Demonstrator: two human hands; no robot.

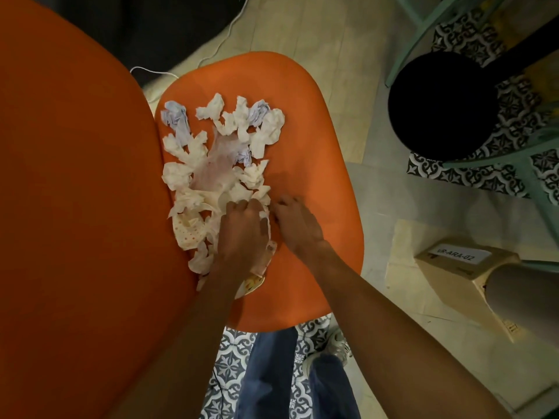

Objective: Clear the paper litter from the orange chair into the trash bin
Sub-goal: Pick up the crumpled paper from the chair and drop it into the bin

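The paper litter (211, 164) is a spread of crumpled white tissues with a few pale lilac wads among them, a thin translucent sheet in the middle and some pieces printed with small orange dots at the near end. It lies on the seat of the orange chair (302, 140), along its left side. The left hand (242, 234) rests on the near end of the pile, fingers curled down round a white scrap. The right hand (298, 228) is just beside it, fingers bent, tips at the pile's edge; whether it pinches any paper cannot be told. The trash bin (443, 105), round and black, stands on the floor right of the chair. A cardboard box (453, 282) nearby carries a white label (461, 256) reading "VR-ARA-02"
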